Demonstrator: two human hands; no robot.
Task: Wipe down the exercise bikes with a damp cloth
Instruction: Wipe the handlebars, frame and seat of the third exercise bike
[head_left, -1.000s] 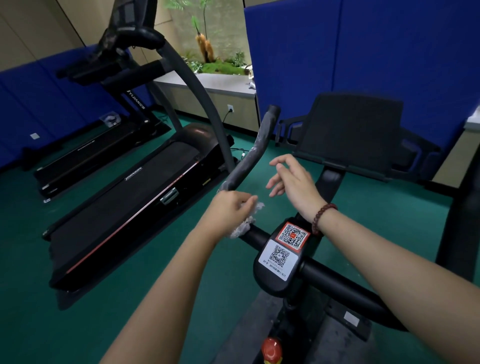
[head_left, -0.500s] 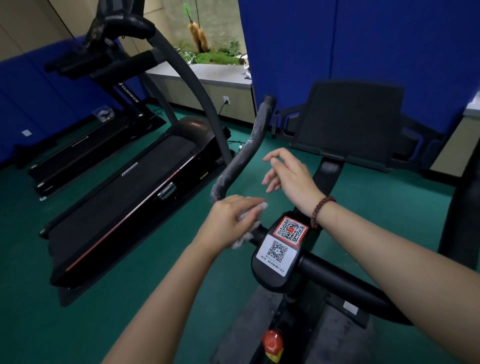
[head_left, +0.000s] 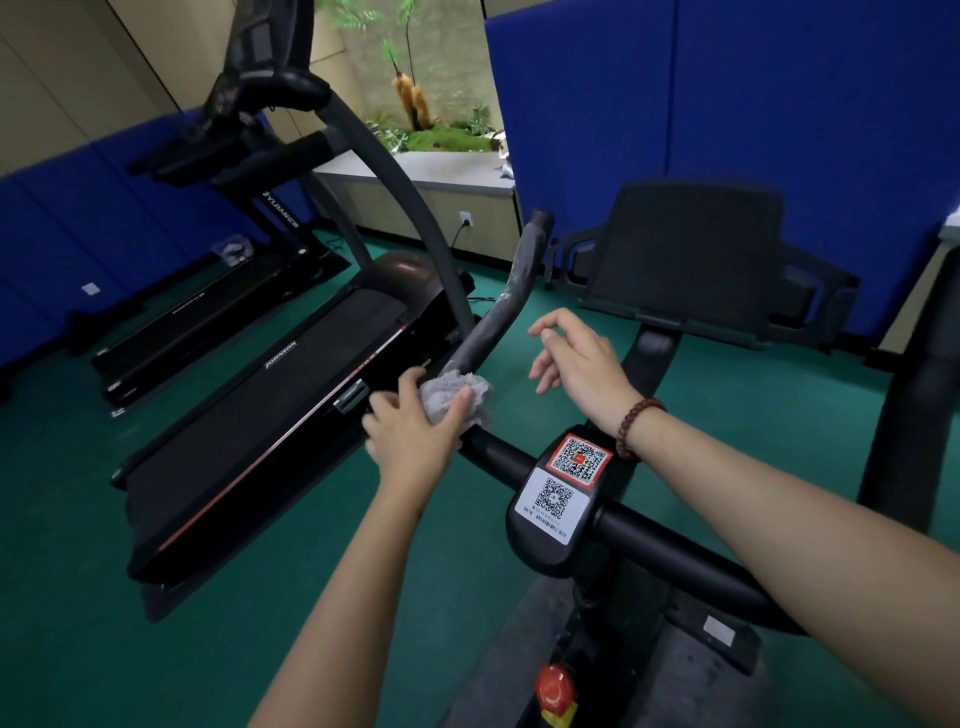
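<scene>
Hands, two, meet at frame centre. The left hand curls fingers and thumb round one crumpled grey cloth, pressed on the bend of the bike's tubular black handlebar. The right hand hovers just beside it, fingers loosely bent, holding nothing. Two QR stickers sit on the glossy stem cover. Two treadmills fill the left of the frame, the farther one partly hidden. One red knob sits low, its yellow base cut off.

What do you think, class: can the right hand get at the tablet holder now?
Probably yes. The right hand hovers empty just before the tablet holder, nothing between them; the left hand and cloth are aside on the handlebar.
</scene>
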